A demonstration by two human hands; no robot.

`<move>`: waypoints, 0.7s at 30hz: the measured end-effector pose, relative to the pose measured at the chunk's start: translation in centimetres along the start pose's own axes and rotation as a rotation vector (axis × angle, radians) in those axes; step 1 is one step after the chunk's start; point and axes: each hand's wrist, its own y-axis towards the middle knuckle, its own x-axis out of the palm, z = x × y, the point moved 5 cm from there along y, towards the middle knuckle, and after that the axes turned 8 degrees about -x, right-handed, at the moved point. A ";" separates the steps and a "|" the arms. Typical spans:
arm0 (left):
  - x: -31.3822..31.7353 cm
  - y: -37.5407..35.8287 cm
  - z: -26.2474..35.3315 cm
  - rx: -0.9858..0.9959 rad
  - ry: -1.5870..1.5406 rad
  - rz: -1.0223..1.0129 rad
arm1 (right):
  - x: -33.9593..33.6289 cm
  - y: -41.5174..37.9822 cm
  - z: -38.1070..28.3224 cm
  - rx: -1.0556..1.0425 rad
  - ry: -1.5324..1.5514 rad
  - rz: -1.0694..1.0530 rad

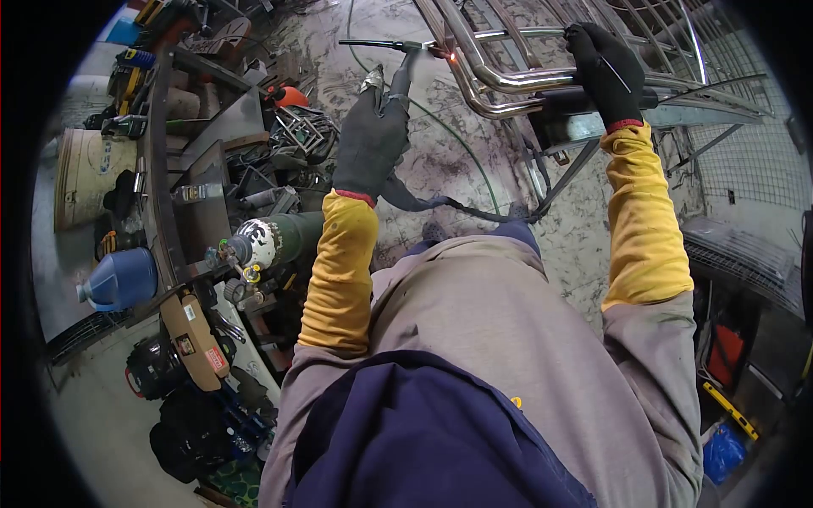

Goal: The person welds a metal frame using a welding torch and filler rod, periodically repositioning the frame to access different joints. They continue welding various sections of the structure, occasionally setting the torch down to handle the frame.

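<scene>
My left hand [373,144], in a dark glove, is closed around the handle of a TIG torch [401,78]. The torch head points right, its tip beside a small orange glow on the bent metal tubes [487,108]. My right hand [608,72], also gloved, is closed over the shiny tubes at the upper right. A thin bright rod [616,74] crosses its fingers; the rod's far end cannot be made out. Just below that hand, a black sleeve [569,102] covers part of a tube. The torch's dark cable [457,206] hangs below my left hand.
On the left, a green gas cylinder [292,237] with a regulator lies beside a metal frame and piled scrap. A blue jug [121,279] and a cardboard box [193,339] are nearby. A green hose [461,140] crosses the stained floor. Wire mesh [754,110] stands at right.
</scene>
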 end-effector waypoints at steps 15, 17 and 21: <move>0.0 2.7 -1.9 0.274 0.135 0.083 | 0.2 0.2 0.8 -0.170 -0.117 0.018; -0.3 0.8 -0.3 0.162 0.117 0.060 | 0.2 0.3 0.6 -0.069 -0.073 0.018; 0.0 -0.2 -2.0 0.004 -0.210 0.020 | -0.2 0.5 -0.2 -0.020 -0.095 -0.042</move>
